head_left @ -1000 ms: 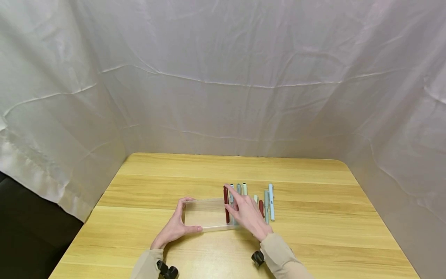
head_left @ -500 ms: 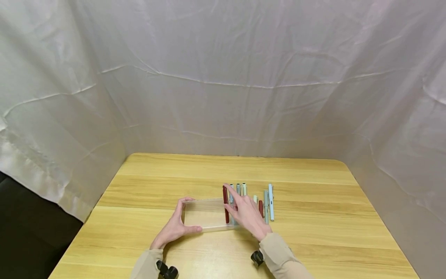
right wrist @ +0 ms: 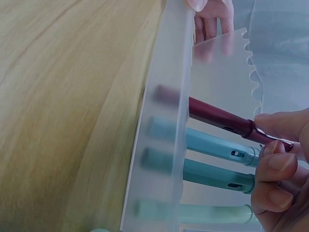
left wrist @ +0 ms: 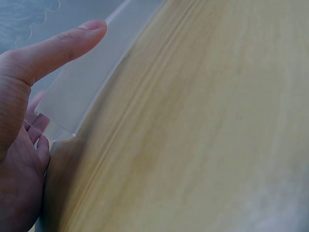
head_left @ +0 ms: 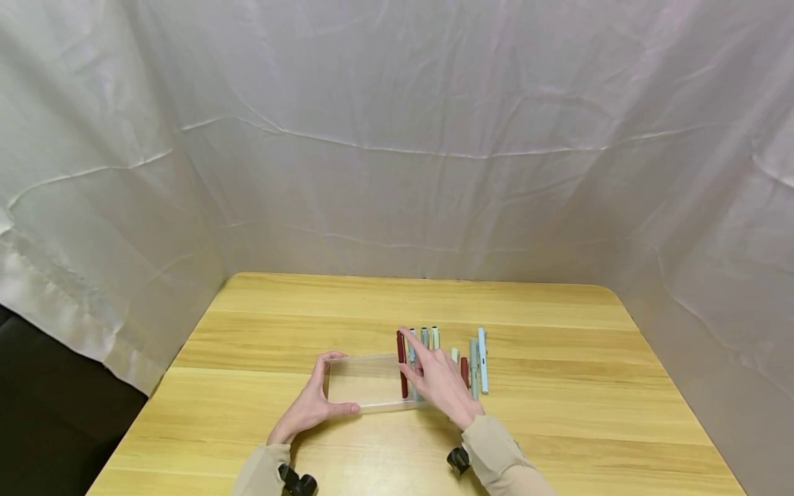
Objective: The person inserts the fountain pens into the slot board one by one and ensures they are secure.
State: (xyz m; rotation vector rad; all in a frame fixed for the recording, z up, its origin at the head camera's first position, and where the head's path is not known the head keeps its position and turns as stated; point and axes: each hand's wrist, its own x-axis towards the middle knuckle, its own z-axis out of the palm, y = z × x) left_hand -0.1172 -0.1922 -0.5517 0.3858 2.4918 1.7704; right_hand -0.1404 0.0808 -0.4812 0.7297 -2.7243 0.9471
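My left hand grips the left end of a clear plastic pen tray, thumb along the near wall and fingers round the far corner. In the left wrist view its thumb lies on the tray's frosted side. A dark red pen lies lengthwise in the tray, its upper end pinched by my right hand. Beside it, in the right wrist view, are a light blue pen, a teal pen and a pale green pen. My right hand partly hides these in the head view.
Right of my right hand, on the wooden table, lie another pale green pen, a red pen, a grey-green pen and a light blue pen. Pale curtains hang behind and at both sides.
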